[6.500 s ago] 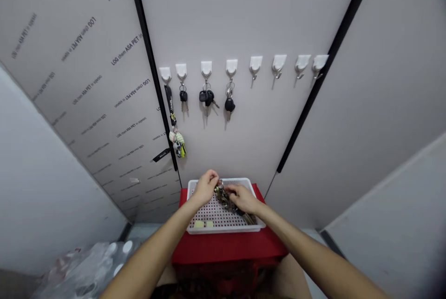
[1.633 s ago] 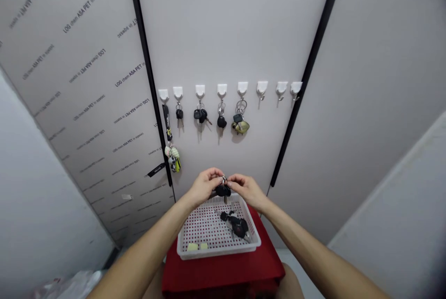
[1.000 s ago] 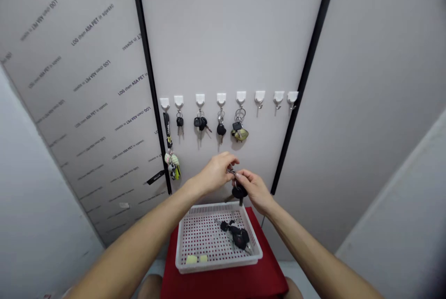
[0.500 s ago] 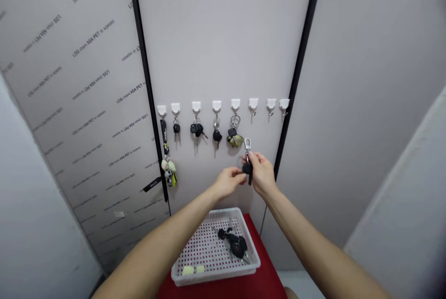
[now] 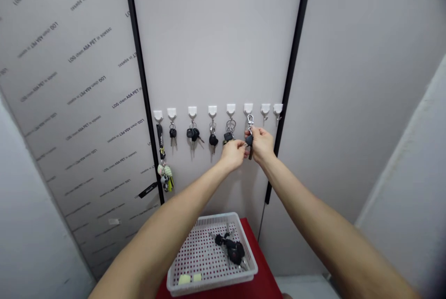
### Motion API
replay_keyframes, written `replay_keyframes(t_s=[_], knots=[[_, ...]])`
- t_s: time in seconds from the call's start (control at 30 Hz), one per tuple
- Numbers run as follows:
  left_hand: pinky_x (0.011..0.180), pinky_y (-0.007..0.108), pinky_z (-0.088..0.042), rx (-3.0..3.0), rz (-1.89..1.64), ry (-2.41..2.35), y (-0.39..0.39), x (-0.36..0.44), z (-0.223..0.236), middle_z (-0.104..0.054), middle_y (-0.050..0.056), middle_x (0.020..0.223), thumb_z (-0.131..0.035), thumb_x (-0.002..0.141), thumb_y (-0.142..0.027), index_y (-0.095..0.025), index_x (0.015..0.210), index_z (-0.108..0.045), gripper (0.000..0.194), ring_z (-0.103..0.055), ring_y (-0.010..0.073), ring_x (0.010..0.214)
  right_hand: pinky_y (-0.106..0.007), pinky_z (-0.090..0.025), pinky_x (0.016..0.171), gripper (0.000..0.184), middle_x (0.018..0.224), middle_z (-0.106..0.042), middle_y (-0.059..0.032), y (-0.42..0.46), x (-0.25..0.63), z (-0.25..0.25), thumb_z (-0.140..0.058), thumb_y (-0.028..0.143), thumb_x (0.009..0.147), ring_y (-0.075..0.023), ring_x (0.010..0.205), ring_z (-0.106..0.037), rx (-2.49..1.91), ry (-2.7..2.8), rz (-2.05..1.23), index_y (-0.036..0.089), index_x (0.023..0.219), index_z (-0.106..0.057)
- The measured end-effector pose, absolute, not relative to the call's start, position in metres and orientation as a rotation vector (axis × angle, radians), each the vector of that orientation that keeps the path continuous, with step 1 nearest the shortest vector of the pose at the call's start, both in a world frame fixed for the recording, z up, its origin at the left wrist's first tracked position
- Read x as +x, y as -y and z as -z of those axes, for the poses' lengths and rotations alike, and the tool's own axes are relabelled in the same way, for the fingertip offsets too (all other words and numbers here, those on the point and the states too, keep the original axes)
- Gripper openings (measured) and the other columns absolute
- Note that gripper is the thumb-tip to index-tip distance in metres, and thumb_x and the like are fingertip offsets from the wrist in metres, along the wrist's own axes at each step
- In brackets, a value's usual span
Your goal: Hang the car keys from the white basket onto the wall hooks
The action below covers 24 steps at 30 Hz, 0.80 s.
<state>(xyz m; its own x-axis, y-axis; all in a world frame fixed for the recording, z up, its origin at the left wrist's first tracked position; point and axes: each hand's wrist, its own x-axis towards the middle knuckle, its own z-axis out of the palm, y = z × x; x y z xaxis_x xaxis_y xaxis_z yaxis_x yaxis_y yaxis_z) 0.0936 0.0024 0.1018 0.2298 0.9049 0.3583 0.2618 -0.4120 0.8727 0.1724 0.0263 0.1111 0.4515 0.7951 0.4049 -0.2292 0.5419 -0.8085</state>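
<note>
Reaching up at the white wall hook (image 5: 248,108), and there was the right hand (image 5: 262,144), fingers closed tight on a black car key (image 5: 249,140), its silver clasp (image 5: 250,120) right under the hook, though whether it had caught, I couldn't tell! The left hand (image 5: 232,155) was curled, fingertips (image 5: 244,144) just beside the key. Down below, more keys (image 5: 232,249) lay in a white basket (image 5: 209,289) on a red stand (image 5: 266,266).

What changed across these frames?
The right hand has raised a black key with a silver clasp from over the white tray up to the sixth wall hook; the left hand followed beside it. The fifth hook gained a key ring since the first frame. The remaining keys stayed put.
</note>
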Motion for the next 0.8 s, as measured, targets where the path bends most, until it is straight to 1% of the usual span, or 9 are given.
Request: replay_keyframes(t_s=[0.1,0.2,0.33,0.4,0.47,0.6,0.67,0.73,0.8], knots=[[0.049,0.016,-0.036,1.873,-1.091,-1.138,-0.004,0.090,-0.091,-0.056,0.003,0.065,-0.036,0.066,-0.012,-0.011,0.081,-0.052,0.022,-0.048,0.0055,0.051,-0.017,-0.033,0.040,0.016,0.045,-0.048,0.0045,-0.030,0.176,-0.102,-0.050,0.029,0.056,-0.0044,0.040,-0.042,-0.806,0.897,-0.766,0.014,0.054,-0.045],[0.049,0.017,-0.035,1.907,-0.994,-1.169,-0.003,0.081,-0.074,-0.056,0.004,0.070,-0.039,0.065,-0.013,-0.010,0.091,-0.049,0.028,-0.050,0.0068,0.054,-0.020,-0.036,0.046,0.017,0.052,-0.051,0.0020,-0.030,0.181,-0.093,-0.047,0.030,0.058,-0.0068,0.047,-0.046,-0.864,0.954,-0.724,0.014,0.059,-0.049],[0.048,0.017,-0.034,1.770,-0.912,-1.206,0.007,0.059,-0.041,-0.055,0.006,0.075,-0.039,0.066,-0.015,-0.008,0.099,-0.043,0.034,-0.050,0.0070,0.056,-0.026,-0.037,0.061,0.026,0.075,-0.055,-0.0039,-0.022,0.191,-0.066,-0.042,0.029,0.060,-0.0123,0.067,-0.049,-1.015,1.064,-0.406,0.013,0.077,-0.054],[0.048,0.017,-0.034,1.665,-0.852,-1.226,0.012,0.047,-0.016,-0.055,0.006,0.076,-0.038,0.066,-0.016,-0.008,0.098,-0.044,0.033,-0.050,0.0071,0.057,-0.029,-0.036,0.068,0.028,0.089,-0.052,-0.0064,-0.013,0.192,-0.043,-0.041,0.027,0.061,-0.0156,0.082,-0.046,-1.072,1.155,-0.208,0.014,0.082,-0.053],[0.050,0.018,-0.035,1.598,-0.786,-1.270,0.017,0.036,0.014,-0.055,0.006,0.075,-0.038,0.066,-0.017,-0.008,0.097,-0.044,0.033,-0.050,0.0080,0.058,-0.029,-0.035,0.071,0.028,0.096,-0.049,-0.0075,-0.001,0.190,-0.013,-0.040,0.025,0.062,-0.0169,0.090,-0.042,-1.123,1.283,-0.100,0.015,0.085,-0.052],[0.065,0.024,-0.036,1.739,-0.662,-1.475,0.033,0.024,0.081,-0.055,0.008,0.084,-0.045,0.060,-0.016,-0.008,0.096,-0.046,0.037,-0.049,0.0128,0.072,-0.028,-0.035,0.070,0.026,0.086,-0.055,-0.0078,0.028,0.178,0.049,-0.036,0.020,0.065,-0.0147,0.079,-0.048,-1.304,1.859,-0.310,0.014,0.084,-0.053],[0.073,0.026,-0.034,1.938,-0.592,-1.527,0.044,0.023,0.107,-0.052,0.008,0.091,-0.049,0.057,-0.017,-0.010,0.093,-0.049,0.037,-0.046,0.0156,0.081,-0.030,-0.033,0.072,0.024,0.082,-0.057,-0.0086,0.041,0.170,0.074,-0.039,0.020,0.064,-0.0172,0.079,-0.049,-1.411,2.233,-0.360,0.014,0.081,-0.055],[0.076,0.027,-0.031,2.135,-0.523,-1.535,0.054,0.023,0.123,-0.051,0.007,0.092,-0.047,0.057,-0.017,-0.013,0.089,-0.051,0.032,-0.043,0.0173,0.086,-0.035,-0.029,0.075,0.022,0.081,-0.057,-0.0096,0.050,0.163,0.092,-0.041,0.020,0.062,-0.0207,0.083,-0.047,-1.498,2.500,-0.252,0.014,0.077,-0.057],[0.076,0.026,-0.031,2.242,-0.464,-1.561,0.060,0.023,0.129,-0.050,0.006,0.090,-0.043,0.059,-0.015,-0.015,0.085,-0.052,0.027,-0.042,0.0173,0.087,-0.038,-0.024,0.078,0.022,0.081,-0.057,-0.0099,0.056,0.156,0.100,-0.040,0.021,0.064,-0.0220,0.085,-0.046,-1.553,2.614,-0.111,0.014,0.076,-0.057]])
